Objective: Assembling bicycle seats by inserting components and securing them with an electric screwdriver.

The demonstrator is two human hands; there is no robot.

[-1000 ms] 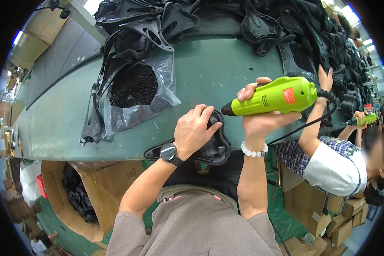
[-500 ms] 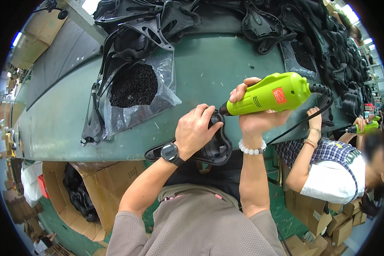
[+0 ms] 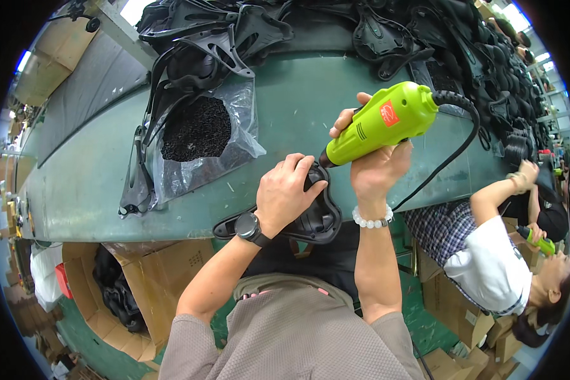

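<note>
My left hand presses down on a molded black plastic part at the table's near edge, its thumb spread to the right. Much of the part lies hidden beneath that hand. In my right hand is a lime-green electric screwdriver, held at a slant with fingers wrapped round its body. Its dark nose points down-left at the part's upper end, close to my left fingertips. Whether the tip touches a screw there, I cannot tell. A black cord loops from the tool's back end.
Left on the green table, a clear plastic bag holds a heap of small black pieces. Black plastic frames pile along the back. A cardboard box stands below left. A co-worker sits at right.
The screwdriver has shifted left, its back end swinging upward and left. My left hand has barely moved. At right, the co-worker's near arm has reached farther right.
</note>
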